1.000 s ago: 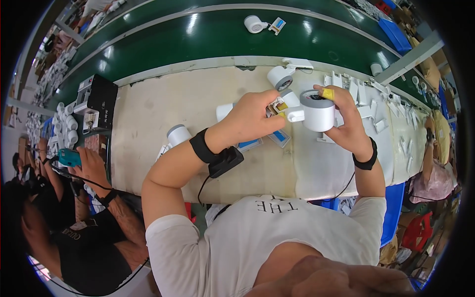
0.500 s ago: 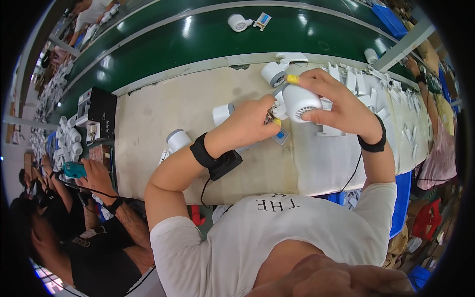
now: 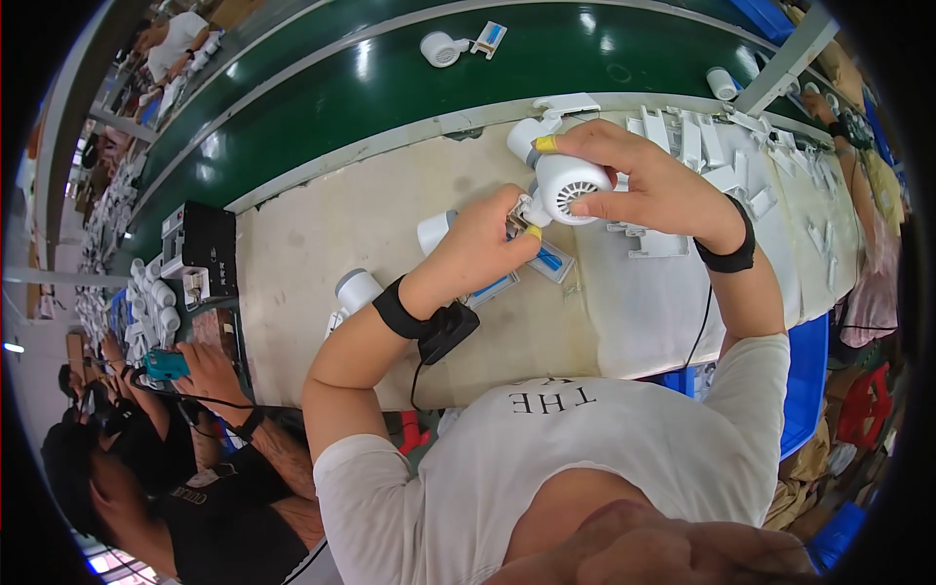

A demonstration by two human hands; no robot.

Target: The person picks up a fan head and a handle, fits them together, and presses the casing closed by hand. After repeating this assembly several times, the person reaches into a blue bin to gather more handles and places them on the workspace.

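The pale workbench [image 3: 322,234] runs left to right, bounded on its far edge by a green conveyor belt [image 3: 322,107]; bare surface lies to the left, while white plastic parts [image 3: 702,156] crowd the right. Above the bench's middle, the right hand [image 3: 653,185] wraps a white round-grilled housing [image 3: 567,187], fingers curled over it. The left hand [image 3: 478,249], wrist bent upward, pinches the housing's left end.

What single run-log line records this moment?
right hand: grips white round vented housing | left hand: at its left end | below: beige bench
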